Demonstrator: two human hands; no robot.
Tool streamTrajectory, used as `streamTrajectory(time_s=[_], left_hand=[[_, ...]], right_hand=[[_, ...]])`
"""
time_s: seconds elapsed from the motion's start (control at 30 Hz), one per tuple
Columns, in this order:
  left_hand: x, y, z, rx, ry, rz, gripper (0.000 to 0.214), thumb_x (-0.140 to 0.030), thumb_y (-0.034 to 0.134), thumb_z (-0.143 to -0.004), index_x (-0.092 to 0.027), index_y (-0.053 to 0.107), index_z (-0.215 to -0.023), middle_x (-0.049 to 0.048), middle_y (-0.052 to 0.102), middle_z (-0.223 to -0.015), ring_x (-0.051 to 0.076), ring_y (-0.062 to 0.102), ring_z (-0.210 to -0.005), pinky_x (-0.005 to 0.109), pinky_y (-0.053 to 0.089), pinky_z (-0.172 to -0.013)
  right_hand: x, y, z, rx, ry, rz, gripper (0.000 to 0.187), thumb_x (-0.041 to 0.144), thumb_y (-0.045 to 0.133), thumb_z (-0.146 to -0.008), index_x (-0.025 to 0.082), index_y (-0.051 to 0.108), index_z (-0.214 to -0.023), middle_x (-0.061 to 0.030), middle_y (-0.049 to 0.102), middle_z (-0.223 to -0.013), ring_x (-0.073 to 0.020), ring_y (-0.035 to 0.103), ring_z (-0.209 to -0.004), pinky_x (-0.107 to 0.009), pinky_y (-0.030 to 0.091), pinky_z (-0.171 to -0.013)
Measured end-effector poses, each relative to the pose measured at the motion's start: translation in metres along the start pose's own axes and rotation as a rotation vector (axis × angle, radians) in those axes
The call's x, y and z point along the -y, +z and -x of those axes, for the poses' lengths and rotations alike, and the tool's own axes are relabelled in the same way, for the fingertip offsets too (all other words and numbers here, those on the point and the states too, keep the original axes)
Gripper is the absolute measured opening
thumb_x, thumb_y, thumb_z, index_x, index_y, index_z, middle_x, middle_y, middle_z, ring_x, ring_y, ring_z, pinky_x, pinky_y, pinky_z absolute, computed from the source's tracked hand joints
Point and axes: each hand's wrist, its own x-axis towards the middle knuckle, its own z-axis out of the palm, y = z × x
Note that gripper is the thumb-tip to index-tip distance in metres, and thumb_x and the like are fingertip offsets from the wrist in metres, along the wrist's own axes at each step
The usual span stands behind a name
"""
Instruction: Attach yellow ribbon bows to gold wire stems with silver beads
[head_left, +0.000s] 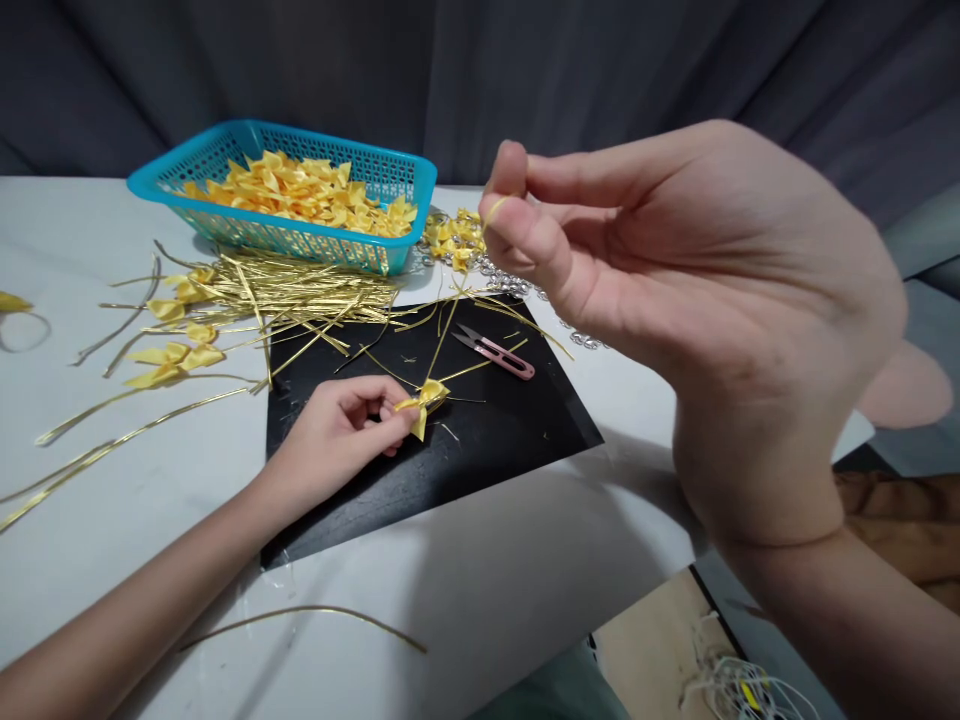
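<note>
My left hand (360, 420) pinches a yellow ribbon bow (429, 398) over the black mat (510, 435). Raised high and close to the camera, my right hand (660, 240) has its thumb and forefinger pressed together on the end of a thin gold cord (445, 335). This cord runs up from the middle of the bow towards those fingertips. Pink-handled thread snips (496, 354) lie on the mat, right of the bow, touched by neither hand. Short cord scraps are scattered around them.
A blue plastic basket (300, 225) full of yellow ribbon bows stands at the back. In front of it lies a pile of gold ties (300, 290). More bows (176, 362) rest at left, and silver chain (517, 280) behind the mat. One loose tie (315, 608) lies near the front.
</note>
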Motion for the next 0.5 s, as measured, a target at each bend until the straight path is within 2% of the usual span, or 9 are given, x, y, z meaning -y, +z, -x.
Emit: streamTrajectory(time_s=[0.07, 0.17, 0.5], left_hand=[[-0.0005, 0.0000, -0.0003, 0.003, -0.002, -0.001, 0.017, -0.026, 0.064, -0.067, -0.015, 0.059, -0.055, -0.0041, 0.053, -0.049, 0.005, 0.045, -0.044, 0.012, 0.039, -0.041], [-0.0010, 0.0001, -0.0004, 0.014, 0.004, 0.000, 0.016, -0.024, 0.064, -0.066, -0.015, 0.059, -0.054, -0.0043, 0.052, -0.049, 0.005, 0.045, -0.044, 0.012, 0.038, -0.040], [0.0028, -0.0018, 0.0011, 0.040, -0.015, -0.005, 0.014, -0.023, 0.063, -0.067, -0.015, 0.061, -0.056, -0.0040, 0.055, -0.050, 0.005, 0.047, -0.044, 0.013, 0.038, -0.042]], right_hand=[[0.0010, 0.0000, -0.0004, -0.014, -0.015, 0.039, 0.032, 0.011, 0.029, -0.095, 0.006, 0.055, -0.077, 0.0020, 0.059, -0.077, -0.0021, 0.064, -0.065, -0.004, 0.053, -0.059], [0.0032, 0.0003, -0.0013, -0.042, -0.047, 0.075, 0.033, 0.010, 0.030, -0.097, 0.008, 0.053, -0.073, 0.0024, 0.056, -0.069, 0.0001, 0.059, -0.055, -0.004, 0.053, -0.054], [0.0098, -0.0030, -0.0069, -0.057, -0.026, 0.066, 0.037, 0.013, 0.025, -0.098, 0.009, 0.051, -0.072, 0.0019, 0.054, -0.067, 0.0000, 0.057, -0.054, -0.004, 0.052, -0.050]])
